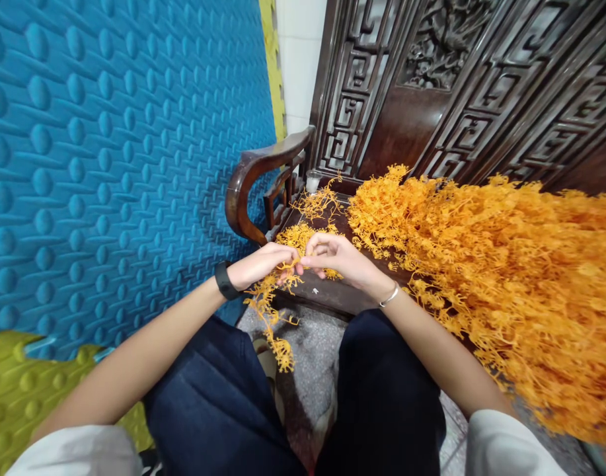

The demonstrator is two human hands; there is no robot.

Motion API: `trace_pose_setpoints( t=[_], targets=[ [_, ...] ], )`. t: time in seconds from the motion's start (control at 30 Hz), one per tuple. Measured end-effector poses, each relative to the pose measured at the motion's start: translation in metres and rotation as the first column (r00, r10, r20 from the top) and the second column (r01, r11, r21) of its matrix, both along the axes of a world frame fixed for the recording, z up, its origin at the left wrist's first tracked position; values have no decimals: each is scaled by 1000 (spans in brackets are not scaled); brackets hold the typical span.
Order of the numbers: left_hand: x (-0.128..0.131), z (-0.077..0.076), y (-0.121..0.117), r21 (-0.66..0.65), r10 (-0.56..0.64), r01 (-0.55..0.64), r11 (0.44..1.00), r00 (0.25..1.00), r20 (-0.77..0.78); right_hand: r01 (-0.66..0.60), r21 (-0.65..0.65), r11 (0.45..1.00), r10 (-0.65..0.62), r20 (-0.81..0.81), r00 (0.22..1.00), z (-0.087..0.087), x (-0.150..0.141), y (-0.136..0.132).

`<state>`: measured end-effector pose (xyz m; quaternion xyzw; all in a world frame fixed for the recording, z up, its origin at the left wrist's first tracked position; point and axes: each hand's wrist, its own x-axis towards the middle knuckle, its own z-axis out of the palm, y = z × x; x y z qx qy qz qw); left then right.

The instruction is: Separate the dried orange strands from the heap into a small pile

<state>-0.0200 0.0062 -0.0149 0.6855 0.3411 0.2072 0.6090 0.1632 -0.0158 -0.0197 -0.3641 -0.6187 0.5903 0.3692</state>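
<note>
Two hands — left (270, 264), right (345, 263) — pinching orange strands (289, 266)

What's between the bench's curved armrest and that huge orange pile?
In the head view, smaller orange clumps lie on the dark seat, with a small pale cup further back.

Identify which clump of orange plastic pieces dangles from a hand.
The thin orange strand, hanging from the left hand; the small pile lies farther back on the wooden bench, and the large heap spreads to the right.
</note>
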Motion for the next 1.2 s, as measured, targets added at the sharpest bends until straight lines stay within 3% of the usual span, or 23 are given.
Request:
trace_pose_setpoints(
  t=[0.33,0.57,0.83,1.0,1.1,1.17,1.2],
  targets=[
    [-1,4,-6,-180,83,-77,981,996,27,16,127,992,-20,33,999,-1,5,2],
    [0,4,-6,-142,83,-69,988,991,102,40,65,997,-33,-110,993,-7,4,8],
    [0,-1,-8,-111,93,-89,990,995,31,211,161,964,-208,-33,978,-7,8,14],
    [6,2,-12,-5,136,-136,991,990,22,286,238,928,-276,-76,958,-2,3,8],
    [15,-2,-25,220,247,-252,942,968,50,319,253,913,-313,-66,948,0,3,12],
    [21,-10,-41,333,287,-289,897,956,57,454,271,849,-442,-106,891,-1,16,23],
    [24,-14,-50,335,250,-241,911,968,16,559,277,781,-541,-146,828,-3,27,31]
  ],
)
